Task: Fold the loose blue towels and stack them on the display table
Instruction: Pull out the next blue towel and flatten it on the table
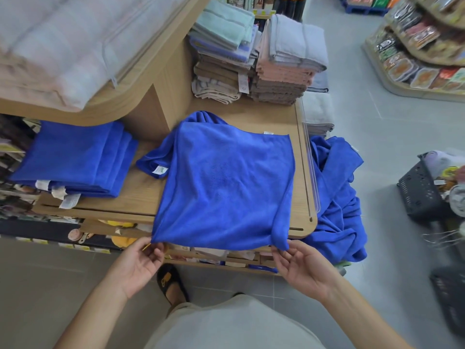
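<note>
A blue towel (226, 182) lies half folded on the wooden display table (141, 197), its near edge hanging over the table's front. My left hand (141, 263) pinches the near left corner. My right hand (299, 265) pinches the near right corner. A second loose blue towel lies partly under it, showing at its left with a white label (161, 170). A stack of folded blue towels (75, 159) sits on the table's left part. More loose blue towels (337, 202) hang in a heap off the table's right side.
Stacks of folded towels in grey, pink, brown and mint (251, 59) stand at the table's back. A clear plastic divider (309, 167) edges the right side. A dark basket (422, 192) stands on the floor at right. My sandalled foot (171, 285) is below.
</note>
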A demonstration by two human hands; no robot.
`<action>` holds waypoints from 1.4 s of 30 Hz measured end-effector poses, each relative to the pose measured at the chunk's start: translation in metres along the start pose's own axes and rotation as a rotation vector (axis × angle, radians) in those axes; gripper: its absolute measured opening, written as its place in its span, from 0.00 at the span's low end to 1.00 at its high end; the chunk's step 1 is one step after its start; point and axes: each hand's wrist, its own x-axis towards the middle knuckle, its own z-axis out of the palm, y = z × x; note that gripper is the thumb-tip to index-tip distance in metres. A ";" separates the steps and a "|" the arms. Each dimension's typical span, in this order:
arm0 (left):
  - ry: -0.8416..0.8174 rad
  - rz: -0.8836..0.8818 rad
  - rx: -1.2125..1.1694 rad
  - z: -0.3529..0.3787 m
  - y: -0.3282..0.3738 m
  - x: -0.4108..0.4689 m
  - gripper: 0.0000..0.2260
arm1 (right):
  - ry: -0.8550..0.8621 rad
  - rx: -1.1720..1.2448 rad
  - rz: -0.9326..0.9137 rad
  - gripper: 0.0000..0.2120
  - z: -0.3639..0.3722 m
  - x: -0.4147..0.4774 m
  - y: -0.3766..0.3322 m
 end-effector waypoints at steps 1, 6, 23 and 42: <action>0.006 0.002 -0.003 0.000 0.000 0.001 0.06 | 0.025 0.002 -0.010 0.14 -0.001 -0.001 -0.001; 0.016 0.026 0.033 -0.005 -0.001 0.007 0.05 | 0.110 -0.018 -0.091 0.11 -0.009 -0.005 -0.003; 0.009 0.451 0.827 -0.009 -0.018 0.019 0.20 | 0.443 -1.005 -0.552 0.36 -0.026 -0.007 -0.006; -0.016 0.498 0.751 -0.012 -0.018 0.028 0.20 | 0.441 -1.193 -0.668 0.18 -0.028 -0.001 -0.011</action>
